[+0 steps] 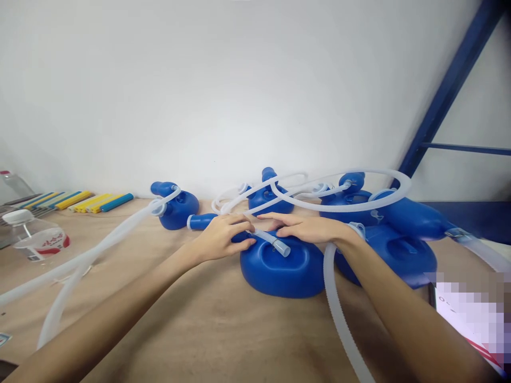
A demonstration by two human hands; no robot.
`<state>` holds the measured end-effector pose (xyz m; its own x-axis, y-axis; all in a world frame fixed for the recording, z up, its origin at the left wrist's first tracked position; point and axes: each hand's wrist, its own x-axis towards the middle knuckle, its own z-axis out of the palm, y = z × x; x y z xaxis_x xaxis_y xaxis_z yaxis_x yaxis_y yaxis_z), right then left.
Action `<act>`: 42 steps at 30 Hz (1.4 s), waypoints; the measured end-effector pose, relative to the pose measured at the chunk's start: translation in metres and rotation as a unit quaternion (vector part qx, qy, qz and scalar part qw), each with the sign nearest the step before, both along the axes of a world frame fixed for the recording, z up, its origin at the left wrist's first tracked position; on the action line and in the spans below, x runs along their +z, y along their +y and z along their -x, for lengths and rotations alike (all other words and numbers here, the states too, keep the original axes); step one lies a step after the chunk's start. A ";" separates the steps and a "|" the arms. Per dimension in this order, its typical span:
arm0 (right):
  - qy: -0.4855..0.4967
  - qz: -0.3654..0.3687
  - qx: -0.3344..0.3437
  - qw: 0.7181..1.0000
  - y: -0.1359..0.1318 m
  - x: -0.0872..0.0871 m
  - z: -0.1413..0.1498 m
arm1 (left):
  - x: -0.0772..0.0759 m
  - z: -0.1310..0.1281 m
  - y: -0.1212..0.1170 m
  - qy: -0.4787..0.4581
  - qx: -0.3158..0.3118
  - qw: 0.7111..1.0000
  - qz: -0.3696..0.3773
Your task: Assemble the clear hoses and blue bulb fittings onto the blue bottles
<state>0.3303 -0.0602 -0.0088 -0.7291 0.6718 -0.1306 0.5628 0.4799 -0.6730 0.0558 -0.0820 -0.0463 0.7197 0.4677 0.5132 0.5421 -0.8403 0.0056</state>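
The wooden table (223, 330) fills the lower half of the view and runs up to a plain white wall; a dark blue metal frame (447, 90) slants up at the right. A cluster of blue plastic containers (399, 234) sits at the far right of the table, crowded behind and beside the one being handled, with white corrugated hoses (351, 186) looping over them. One long white hose (75, 260) trails off to the left edge, and another passes under the right wrist toward the near edge.

The nearest blue container (279, 268) lies mid-table, directly under both hands. A short clear tube (271, 242) rests on its top. The left hand (221, 234) curls its fingers down onto the container at the tube's left end, partly closed around it. The right hand (307, 227) lies flatter, fingers extended, fingertips touching the tube.

At far left stand a clear plastic bottle (40, 236) with a white cap and a red label, its writing too small to read, and a row of yellow, blue and green sticks (80, 201) against the wall. A pixelated patch covers the lower right corner.
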 end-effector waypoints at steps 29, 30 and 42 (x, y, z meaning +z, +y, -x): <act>-0.029 0.037 -0.074 0.996 -0.012 -0.009 0.032 | -0.008 -0.025 0.002 -0.035 0.039 0.998 -0.016; -0.027 0.040 -0.073 0.996 -0.012 -0.009 0.032 | -0.009 -0.024 0.002 -0.033 0.037 0.999 -0.014; -0.111 -0.100 -0.071 0.986 -0.021 0.021 0.006 | 0.049 0.071 0.038 0.010 0.380 0.906 0.185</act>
<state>0.3248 -0.0816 0.0124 -0.5942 0.7935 -0.1311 0.7565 0.4961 -0.4261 -0.0157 -0.0442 0.0027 0.1252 0.9698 0.2095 0.9666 -0.1669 0.1947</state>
